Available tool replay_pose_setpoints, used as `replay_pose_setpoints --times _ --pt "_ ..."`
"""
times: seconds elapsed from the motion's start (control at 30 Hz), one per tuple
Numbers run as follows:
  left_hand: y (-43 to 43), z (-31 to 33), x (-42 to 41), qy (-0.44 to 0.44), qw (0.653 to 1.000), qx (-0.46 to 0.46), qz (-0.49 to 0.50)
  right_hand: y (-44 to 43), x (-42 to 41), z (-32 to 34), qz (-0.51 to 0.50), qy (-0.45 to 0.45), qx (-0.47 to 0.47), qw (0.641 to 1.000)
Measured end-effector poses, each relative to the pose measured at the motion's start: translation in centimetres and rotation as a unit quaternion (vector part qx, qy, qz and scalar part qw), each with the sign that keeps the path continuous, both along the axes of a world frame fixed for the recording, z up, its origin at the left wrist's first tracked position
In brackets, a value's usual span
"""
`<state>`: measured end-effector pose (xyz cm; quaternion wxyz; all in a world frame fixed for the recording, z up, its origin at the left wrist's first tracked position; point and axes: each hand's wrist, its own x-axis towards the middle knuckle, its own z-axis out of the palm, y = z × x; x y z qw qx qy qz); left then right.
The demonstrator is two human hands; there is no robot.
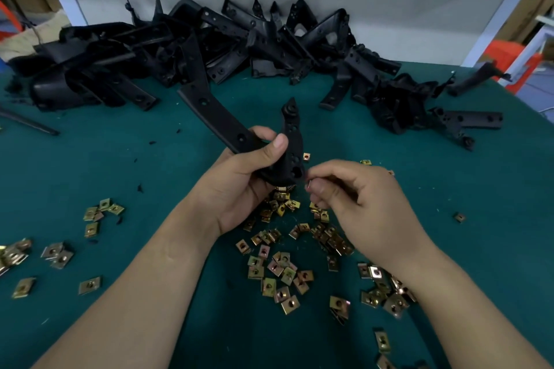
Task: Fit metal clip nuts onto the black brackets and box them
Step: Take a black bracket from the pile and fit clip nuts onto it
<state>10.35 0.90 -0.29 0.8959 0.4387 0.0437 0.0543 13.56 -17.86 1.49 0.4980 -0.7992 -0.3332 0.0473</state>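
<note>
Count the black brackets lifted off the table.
1: the black bracket in the left hand; the right hand pinches a clip nut at its lower end. Others form the pile behind, some hidden.

The table [90,159] is covered in plain dark teal. The brackets [209,48] heaped along its far edge are matt black throughout, as is the bracket [221,123] gripped in the left hand [239,186]. The clip nuts [284,272] scattered toward the near edge are finished in brassy yellow, tinted here and there with pink and green. Of the clip nut [308,185] pinched in the right hand [359,198], only a silvery edge is shown. Black flecks [139,188] are strewn over the teal. An orange object [503,52] is seen beyond the far right corner.
</note>
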Motion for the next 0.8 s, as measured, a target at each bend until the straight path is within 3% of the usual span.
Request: replay_pose_setpoints --times 0.27,0.53,0.8 --pt "-0.1 0.4 -0.4 -0.004 0.999 0.025 -0.036 0.1 0.4 0.2 -0.052 0.152 0.157 0.974" --pt "-0.3 0.4 -0.6 -0.005 0.995 0.048 -0.09 0.3 0.2 1.0 -0.032 0.309 0.279 0.909" --pt "-0.5 0.6 -0.7 -0.019 0.992 0.054 -0.112 0.1 0.3 1.2 -0.05 0.355 0.326 0.875"
